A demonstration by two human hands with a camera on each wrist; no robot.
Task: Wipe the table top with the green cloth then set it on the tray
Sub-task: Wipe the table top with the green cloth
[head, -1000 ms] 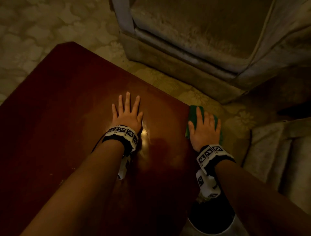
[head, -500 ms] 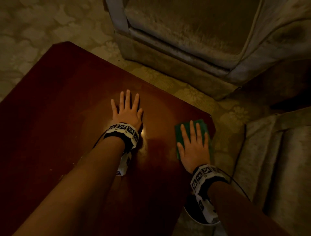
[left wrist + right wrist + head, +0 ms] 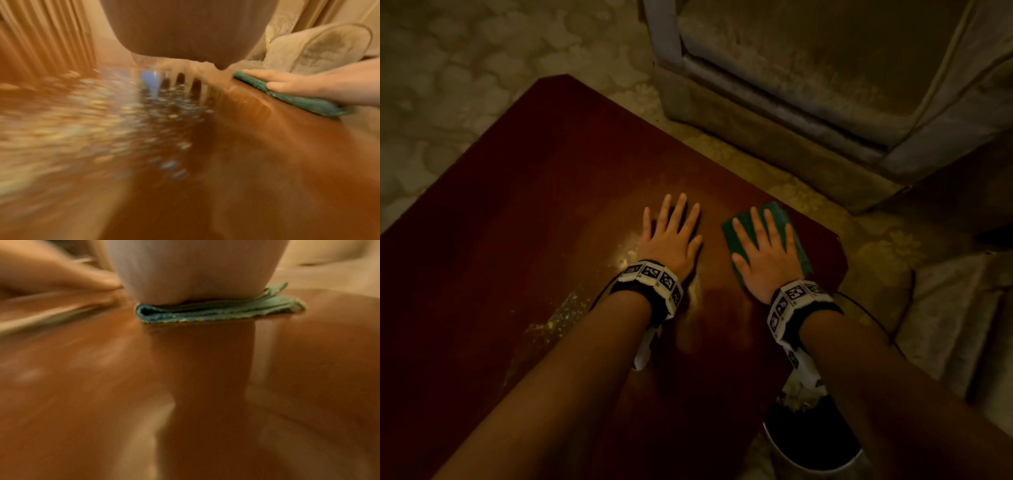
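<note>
A folded green cloth point(image 3: 800, 248) lies flat on the dark red wooden table top point(image 3: 517, 222), near its right corner. My right hand point(image 3: 765, 250) presses down on it with straight, spread fingers. The cloth point(image 3: 298, 95) shows in the left wrist view under those fingers, and its folded edge point(image 3: 216, 311) shows in the right wrist view. My left hand point(image 3: 673, 236) rests flat on the bare wood just left of the cloth, fingers straight. No tray is in view.
An upholstered armchair point(image 3: 825, 68) stands past the table's far right edge, and another cushioned seat point(image 3: 955, 325) is at the right. A round dark bin point(image 3: 815, 442) stands on the floor by the table's near right side. Patterned carpet point(image 3: 465, 85) surrounds the table.
My right hand has slid the cloth from the table's right edge inward and farther up, ending close beside my left hand. The left hand has stayed flat in place.
</note>
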